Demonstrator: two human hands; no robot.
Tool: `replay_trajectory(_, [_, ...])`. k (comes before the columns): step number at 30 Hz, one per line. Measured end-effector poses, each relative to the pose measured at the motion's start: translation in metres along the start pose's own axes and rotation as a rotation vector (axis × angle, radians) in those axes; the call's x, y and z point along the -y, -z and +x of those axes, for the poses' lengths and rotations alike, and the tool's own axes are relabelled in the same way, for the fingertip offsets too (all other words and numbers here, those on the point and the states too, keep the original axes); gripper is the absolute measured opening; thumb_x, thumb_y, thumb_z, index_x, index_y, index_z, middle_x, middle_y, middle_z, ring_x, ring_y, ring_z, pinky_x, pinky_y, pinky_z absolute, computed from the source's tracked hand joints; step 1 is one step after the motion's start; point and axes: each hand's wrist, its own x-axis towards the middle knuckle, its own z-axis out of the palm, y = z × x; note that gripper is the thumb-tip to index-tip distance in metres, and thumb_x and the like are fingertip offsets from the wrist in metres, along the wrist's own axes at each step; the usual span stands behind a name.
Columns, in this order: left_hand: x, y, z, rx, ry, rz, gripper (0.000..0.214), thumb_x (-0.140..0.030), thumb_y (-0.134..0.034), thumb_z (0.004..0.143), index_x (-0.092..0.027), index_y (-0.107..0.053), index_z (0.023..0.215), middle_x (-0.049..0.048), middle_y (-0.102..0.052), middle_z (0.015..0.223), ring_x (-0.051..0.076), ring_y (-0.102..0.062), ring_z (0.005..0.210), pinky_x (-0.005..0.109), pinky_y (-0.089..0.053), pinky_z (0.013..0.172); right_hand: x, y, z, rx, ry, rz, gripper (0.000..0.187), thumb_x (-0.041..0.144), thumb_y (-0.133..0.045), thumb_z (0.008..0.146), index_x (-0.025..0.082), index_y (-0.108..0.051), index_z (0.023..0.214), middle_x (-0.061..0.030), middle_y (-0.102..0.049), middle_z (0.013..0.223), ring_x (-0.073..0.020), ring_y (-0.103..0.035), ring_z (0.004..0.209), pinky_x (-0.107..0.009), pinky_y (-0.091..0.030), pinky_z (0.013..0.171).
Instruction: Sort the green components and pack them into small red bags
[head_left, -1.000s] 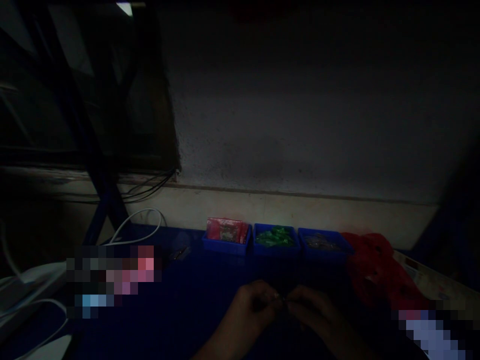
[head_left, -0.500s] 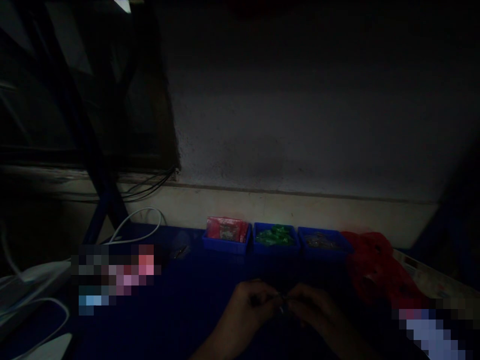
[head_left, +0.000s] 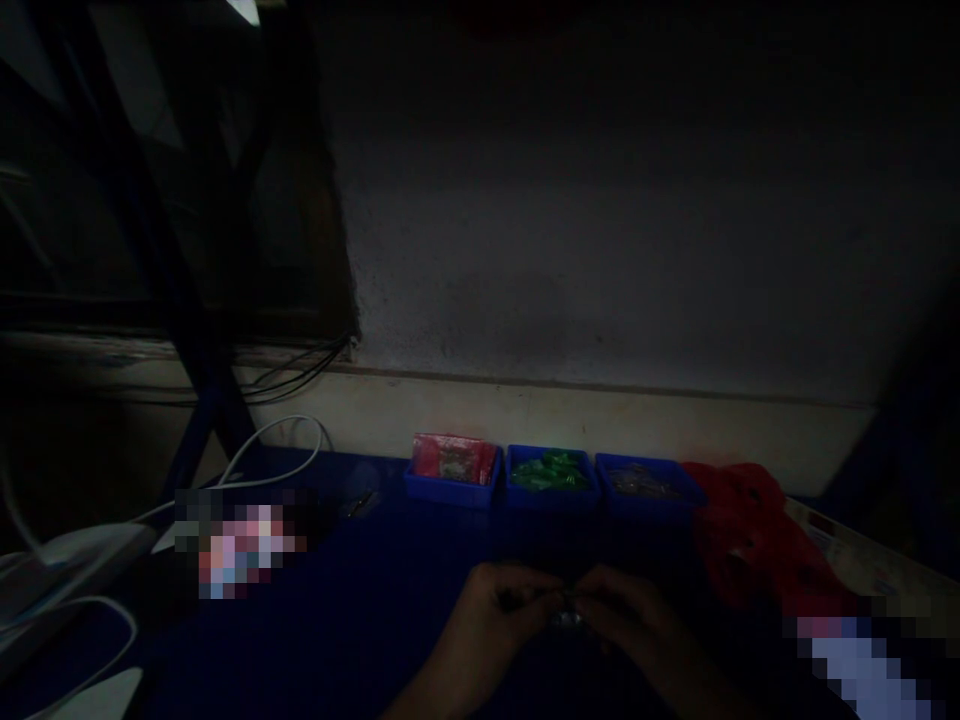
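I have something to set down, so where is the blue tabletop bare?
The tabletop looks bare between the pixelated patch and the left hand, though it is dark. It is crowded along the back, where three blue bins stand in a row, and at right, around the red material.

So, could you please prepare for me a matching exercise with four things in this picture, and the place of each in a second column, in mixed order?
1. Red packets
2. Green packets
3. Red crumpled material
4. Small shiny item

A. To the right of the rightmost blue tray
B. At the fingertips of the left hand and right hand
C. In the middle blue tray
D. In the leftmost blue tray

Right pairs: 1-D, 2-C, 3-A, 4-B
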Motion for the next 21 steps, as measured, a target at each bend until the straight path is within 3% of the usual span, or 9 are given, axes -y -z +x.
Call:
replay_trajectory(7, [-0.002, 0.0, 0.001, 0.057, 0.011, -0.017, 0.026, -0.033, -0.059, 0.076, -0.016, -0.075, 0.087, 0.0003, -0.061, 0.057, 0.007, -0.038, 0.044, 0.018, -0.028, 0.043, 0.001, -0.001, -0.001, -0.01, 0.005, -0.022, 0.017, 0.033, -0.057, 0.078, 0.02, -0.065, 0.071, 0.003, -0.055, 0.063, -0.0139, -0.051, 0.061, -0.023, -0.037, 0.056])
replay_trajectory(13, [0.004, 0.0, 0.002, 0.03, 0.063, 0.015, 0.028, -0.032, -0.058, 0.077, -0.014, -0.071, 0.094, -0.0049, -0.053, 0.045, 0.005, -0.034, 0.036, 0.016, -0.026, 0.037, -0.002, -0.001, 0.001, 0.02, -0.01, -0.017, 0.02, 0.035, -0.055, 0.078, 0.019, -0.065, 0.073, 0.0019, -0.056, 0.064, -0.0142, -0.052, 0.06, -0.024, -0.037, 0.055])
replay_trajectory(21, [0.008, 0.0, 0.002, 0.055, 0.04, -0.047, 0.026, -0.03, -0.057, 0.076, -0.012, -0.07, 0.09, -0.0004, -0.06, 0.055, 0.007, -0.045, 0.042, 0.017, -0.035, 0.042, 0.006, -0.001, 0.0, 0.006, 0.01, -0.001, 0.017, 0.031, -0.055, 0.077, 0.019, -0.065, 0.07, 0.003, -0.056, 0.062, -0.013, -0.051, 0.057, -0.023, -0.037, 0.052])
